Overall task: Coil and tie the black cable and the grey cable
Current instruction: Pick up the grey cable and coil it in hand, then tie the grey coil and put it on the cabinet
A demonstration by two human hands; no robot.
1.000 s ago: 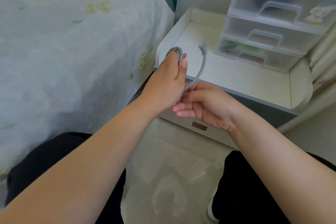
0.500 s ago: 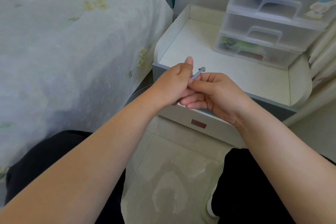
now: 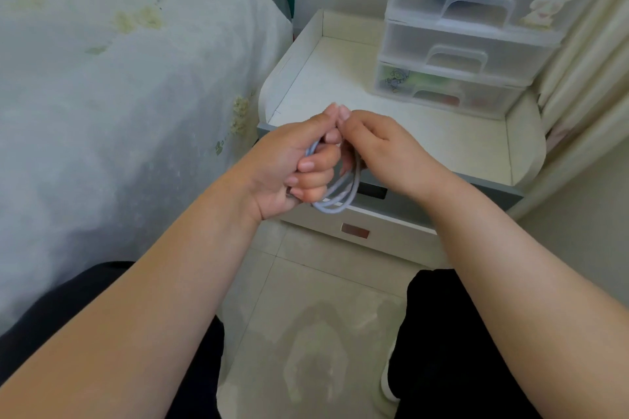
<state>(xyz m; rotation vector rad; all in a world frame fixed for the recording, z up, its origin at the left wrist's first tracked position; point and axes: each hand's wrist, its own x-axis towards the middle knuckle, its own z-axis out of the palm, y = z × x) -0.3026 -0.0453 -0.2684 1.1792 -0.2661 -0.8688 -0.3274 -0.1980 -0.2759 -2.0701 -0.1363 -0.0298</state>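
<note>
The left hand grips the grey cable, fingers curled round its loops; the right hand pinches it at the top. By the look, coiling is done and tying is under way. No black cable shows, so it is probably still to do. At 1 o'clock on the desk, a drawer unit holds blurred items.

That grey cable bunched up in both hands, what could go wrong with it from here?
The grey cable hangs in loose loops below the left hand, with no tie visible, so the coil could spring open if that grip eases. The right hand pinches only at the top, over bare floor; a slip would probably drop the cable there.
</note>
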